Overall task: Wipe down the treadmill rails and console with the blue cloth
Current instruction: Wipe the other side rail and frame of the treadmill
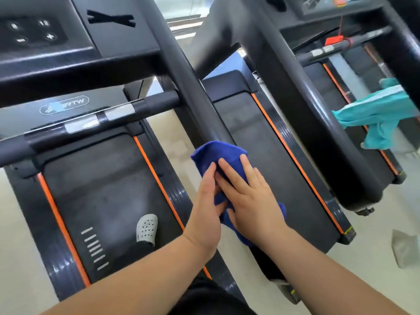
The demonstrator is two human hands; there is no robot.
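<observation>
The blue cloth [218, 153] is wrapped around the lower part of the black right-hand rail [193, 92] of the treadmill I stand on. My left hand [205, 208] grips the cloth from the left side. My right hand [250, 196] lies flat over the cloth from the right, fingers spread. The rail runs up from the cloth to the black console [75, 35] at the top left, which has round buttons. A crossbar with silver grip plates [109, 114] spans below the console.
A second treadmill stands to the right, its thick rail [318, 110] close beside my hands. A teal cloth [377, 117] hangs over it. My foot in a white perforated shoe [147, 227] rests on the belt. A grey object [405, 248] lies on the pale floor at right.
</observation>
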